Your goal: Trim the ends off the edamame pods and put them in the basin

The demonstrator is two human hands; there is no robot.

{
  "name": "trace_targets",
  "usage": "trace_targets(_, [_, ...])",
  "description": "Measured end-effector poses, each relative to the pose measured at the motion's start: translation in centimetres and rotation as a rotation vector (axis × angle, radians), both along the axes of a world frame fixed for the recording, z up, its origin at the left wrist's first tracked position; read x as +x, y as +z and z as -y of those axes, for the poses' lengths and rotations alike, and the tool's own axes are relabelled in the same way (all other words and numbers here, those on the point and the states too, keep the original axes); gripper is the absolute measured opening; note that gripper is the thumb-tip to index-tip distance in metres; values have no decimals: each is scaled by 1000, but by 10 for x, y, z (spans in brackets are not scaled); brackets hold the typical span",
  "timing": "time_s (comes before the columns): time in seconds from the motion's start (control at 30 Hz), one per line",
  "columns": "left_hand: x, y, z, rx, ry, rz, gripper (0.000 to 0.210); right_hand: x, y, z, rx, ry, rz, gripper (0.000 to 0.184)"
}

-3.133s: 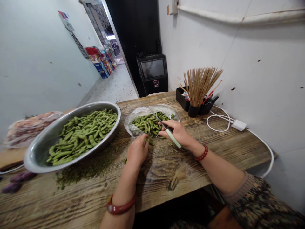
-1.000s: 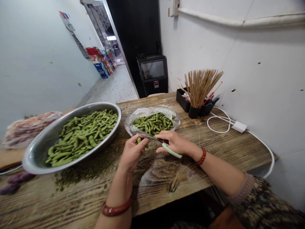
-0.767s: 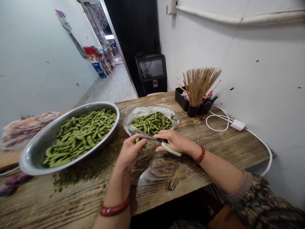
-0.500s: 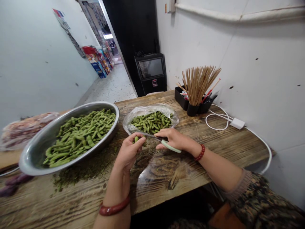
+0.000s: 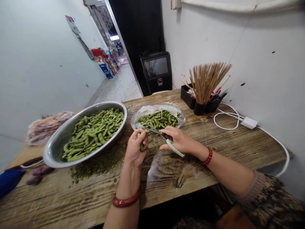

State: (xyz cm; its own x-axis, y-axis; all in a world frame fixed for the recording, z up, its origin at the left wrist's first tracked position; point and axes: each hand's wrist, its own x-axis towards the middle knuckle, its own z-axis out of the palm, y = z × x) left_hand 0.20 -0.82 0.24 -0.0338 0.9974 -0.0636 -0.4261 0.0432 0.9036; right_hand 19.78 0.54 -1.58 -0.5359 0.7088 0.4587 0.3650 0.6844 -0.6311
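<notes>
My left hand (image 5: pixel 135 147) is closed around a green edamame pod (image 5: pixel 142 146), pinched between thumb and fingers. In my right hand (image 5: pixel 179 140) is a pair of scissors (image 5: pixel 175 149) with pale green handles, its blades pointing left toward the pod. Just beyond both hands lies a clear plastic bag (image 5: pixel 140 112), rolled open and full of edamame pods (image 5: pixel 160 119). On the left stands a large metal basin (image 5: pixel 51 159) heaped with more pods (image 5: pixel 95 135).
Green trimmings (image 5: pixel 95 168) lie below the basin. Farther left are a bag of pinkish food (image 5: pixel 47 127), purple pieces (image 5: pixel 38 175) and blue cloth (image 5: pixel 10 181). A black holder with skewers (image 5: pixel 207 84) stands at the back right, near a white cable (image 5: pixel 274 140).
The view has turned a little left, so things sit farther right. The pod in my left hand is now more upright, and the scissor blades show more clearly, parted near it.
</notes>
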Motion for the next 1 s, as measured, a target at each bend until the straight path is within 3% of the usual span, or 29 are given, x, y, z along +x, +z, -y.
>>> trace_targets(0.43, [0, -3, 1, 8, -17, -17, 28, -1, 3, 4, 104, -46, 69, 59])
trace_targets(1.0, [1, -1, 1, 23, 0, -37, 29, 0, 5, 4, 102, -43, 52, 50])
